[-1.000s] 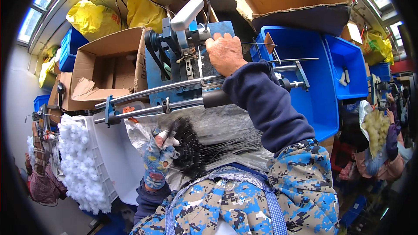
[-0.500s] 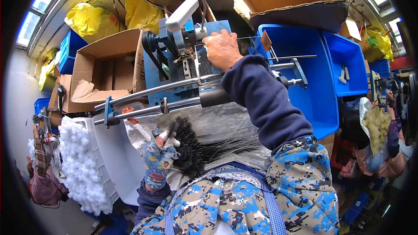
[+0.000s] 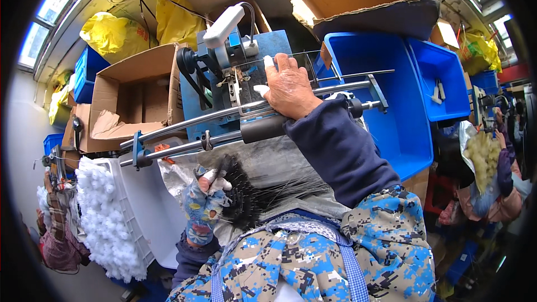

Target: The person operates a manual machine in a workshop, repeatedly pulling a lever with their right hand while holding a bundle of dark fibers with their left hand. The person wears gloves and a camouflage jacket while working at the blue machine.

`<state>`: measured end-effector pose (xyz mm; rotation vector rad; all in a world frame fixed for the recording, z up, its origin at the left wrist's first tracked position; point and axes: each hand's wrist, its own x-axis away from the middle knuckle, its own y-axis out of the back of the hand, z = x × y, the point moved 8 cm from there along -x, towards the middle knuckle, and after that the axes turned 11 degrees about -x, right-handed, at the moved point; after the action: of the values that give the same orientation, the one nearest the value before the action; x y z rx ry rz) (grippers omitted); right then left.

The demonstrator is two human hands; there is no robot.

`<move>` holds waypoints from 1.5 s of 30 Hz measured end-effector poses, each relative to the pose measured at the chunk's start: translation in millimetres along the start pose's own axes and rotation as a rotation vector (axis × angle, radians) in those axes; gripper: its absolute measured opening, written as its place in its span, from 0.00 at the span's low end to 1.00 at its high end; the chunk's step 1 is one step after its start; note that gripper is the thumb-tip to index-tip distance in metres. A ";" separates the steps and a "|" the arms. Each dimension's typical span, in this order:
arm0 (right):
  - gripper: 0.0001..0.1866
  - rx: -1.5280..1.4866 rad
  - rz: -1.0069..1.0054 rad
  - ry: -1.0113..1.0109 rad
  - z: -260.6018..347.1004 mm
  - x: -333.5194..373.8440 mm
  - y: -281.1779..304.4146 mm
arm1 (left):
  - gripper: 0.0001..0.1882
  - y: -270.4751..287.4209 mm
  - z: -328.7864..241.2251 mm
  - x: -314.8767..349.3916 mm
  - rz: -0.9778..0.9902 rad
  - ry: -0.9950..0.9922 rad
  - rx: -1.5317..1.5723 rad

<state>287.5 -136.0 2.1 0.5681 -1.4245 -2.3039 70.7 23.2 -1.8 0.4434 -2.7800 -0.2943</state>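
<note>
My left hand (image 3: 202,204), in a patterned blue fingerless cover with white wraps on the fingertips, is closed at the edge of a bundle of black bristle brushes (image 3: 239,193). Their thin wire stems (image 3: 296,190) fan out to the right across a grey sheet on my lap. My right hand (image 3: 291,86) is over the blue bench machine (image 3: 274,42), just beyond its steel rails. White covers sit on its thumb and index finger, which are spread apart with nothing visible between them. Left of that hand is the machine's small metal clamp (image 3: 234,85).
Blue bins (image 3: 386,128) stand to the right, a cardboard box (image 3: 134,92) to the left. White fluffy brushes (image 3: 106,218) fill a tray at lower left. Steel rails (image 3: 224,137) cross in front of me. Other people work at both sides; a person's hand (image 3: 499,137) shows at right.
My right hand has come nearer to me, and its thumb and index finger now show apart. My left hand stays at the black bundle. The view has shifted slightly.
</note>
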 end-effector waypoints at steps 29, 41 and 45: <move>0.07 0.259 0.137 0.041 -37.1 -19.4 27.3 | 0.06 11.9 -16.3 2.0 -0.140 -0.053 -0.107; 0.10 -1.663 0.344 0.241 109.8 92.6 57.7 | 0.12 -37.3 -71.8 17.5 0.126 -0.570 -0.294; 0.11 -1.895 -0.024 0.192 59.3 74.3 112.1 | 0.10 -4.0 -43.6 10.8 0.055 -0.430 -0.463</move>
<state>204.8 -176.1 116.8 0.1017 1.0259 -2.3029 76.5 9.3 40.7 0.2022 -2.9769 -1.1044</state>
